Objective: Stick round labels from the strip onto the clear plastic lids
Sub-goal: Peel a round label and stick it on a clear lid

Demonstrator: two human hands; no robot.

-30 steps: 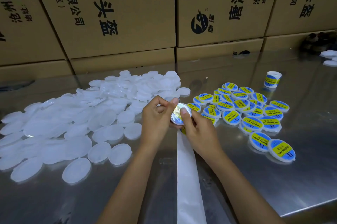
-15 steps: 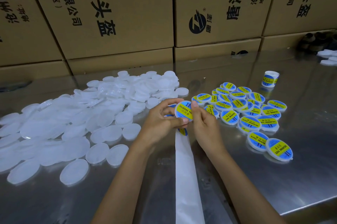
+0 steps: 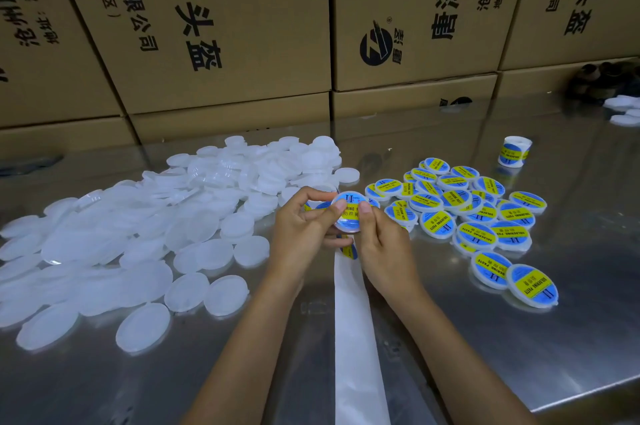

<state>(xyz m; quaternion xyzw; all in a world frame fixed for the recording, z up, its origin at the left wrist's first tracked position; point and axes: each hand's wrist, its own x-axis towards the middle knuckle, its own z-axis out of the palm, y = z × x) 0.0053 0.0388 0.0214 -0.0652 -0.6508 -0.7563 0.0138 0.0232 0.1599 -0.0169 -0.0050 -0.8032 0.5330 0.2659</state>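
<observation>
A clear plastic lid with a blue and yellow round label (image 3: 349,213) is held up between both hands above the steel table. My left hand (image 3: 304,227) grips its left edge, thumb on the label. My right hand (image 3: 381,237) pinches its right side, thumb pressing on the label face. The white backing strip (image 3: 353,327) runs from under my hands toward me, with one label (image 3: 349,251) showing just below the lid. Unlabelled clear lids (image 3: 138,234) lie heaped at the left. Labelled lids (image 3: 478,217) lie spread at the right.
A roll of labels (image 3: 514,151) stands at the far right of the steel table (image 3: 519,338). Stacked cardboard boxes (image 3: 225,26) wall off the back edge. A few white lids (image 3: 623,109) lie at the far right edge.
One second ago the lid showed its shiny bare face; since then the label went onto it. The lid has turned so its label faces me, both thumbs now pressing on it.
</observation>
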